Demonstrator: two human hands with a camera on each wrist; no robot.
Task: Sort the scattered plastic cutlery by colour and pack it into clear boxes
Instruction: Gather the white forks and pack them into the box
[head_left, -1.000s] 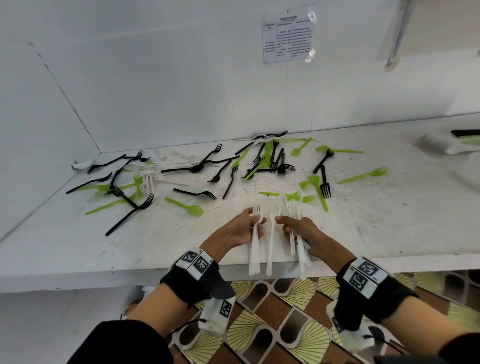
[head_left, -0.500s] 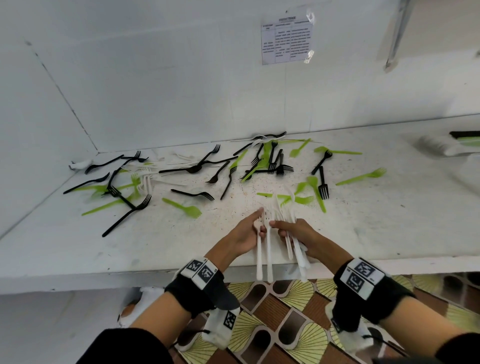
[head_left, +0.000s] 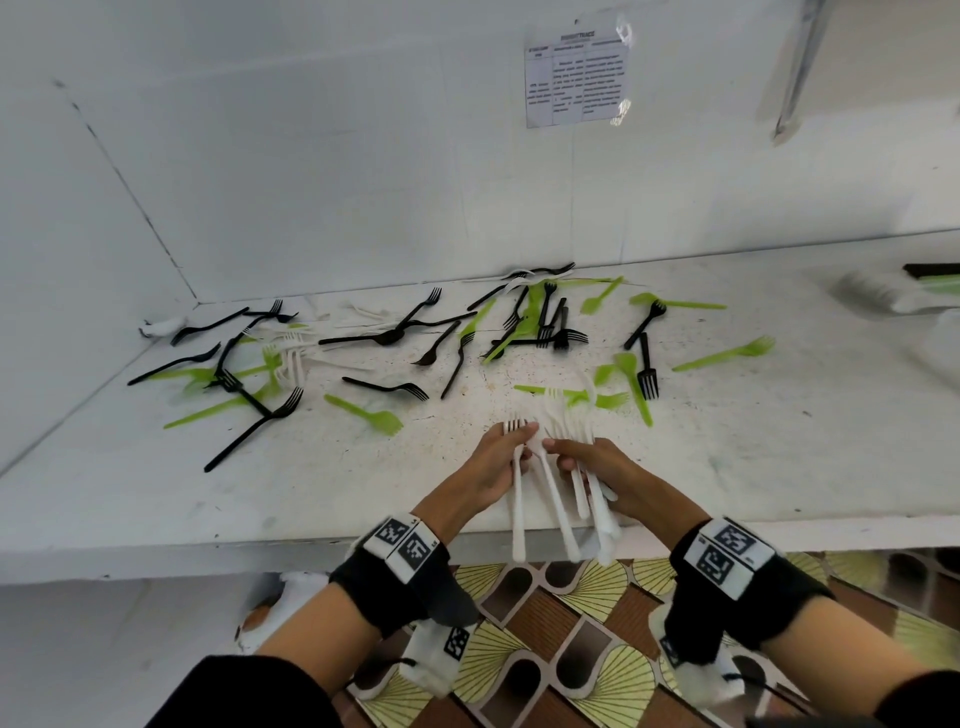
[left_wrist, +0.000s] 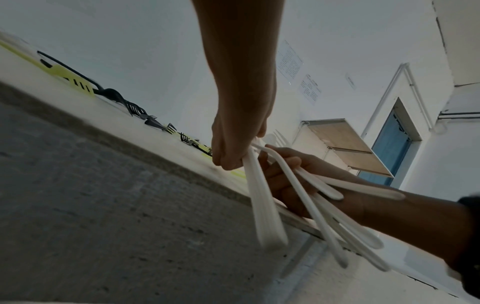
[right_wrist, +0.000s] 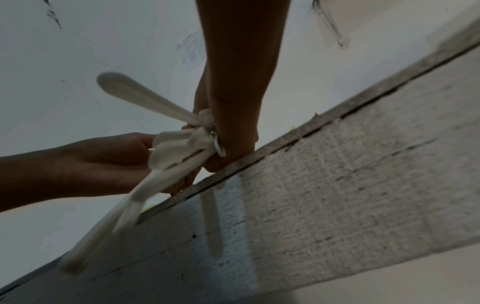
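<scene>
At the front edge of the white shelf (head_left: 156, 519), both hands hold white plastic forks, handles hanging over the edge. My left hand (head_left: 498, 457) grips a small bunch of white forks (head_left: 518, 512), seen from below as a blurred bundle of white forks (left_wrist: 262, 209). My right hand (head_left: 592, 467) grips several more white forks (head_left: 597, 499), fanned out, handles splaying (right_wrist: 145, 96). The two hands touch at the fork necks. Black forks (head_left: 254, 423) and green forks (head_left: 369, 413) lie scattered further back on the shelf.
A clear box (head_left: 878, 293) with white cutlery sits at the far right, blurred. A paper notice (head_left: 576, 78) hangs on the white back wall. Patterned floor tiles (head_left: 545, 623) show below the shelf. A side wall closes the left end.
The two hands have drawn together, closing the gap between their white fork bundles. The forks now overlap at the necks.
</scene>
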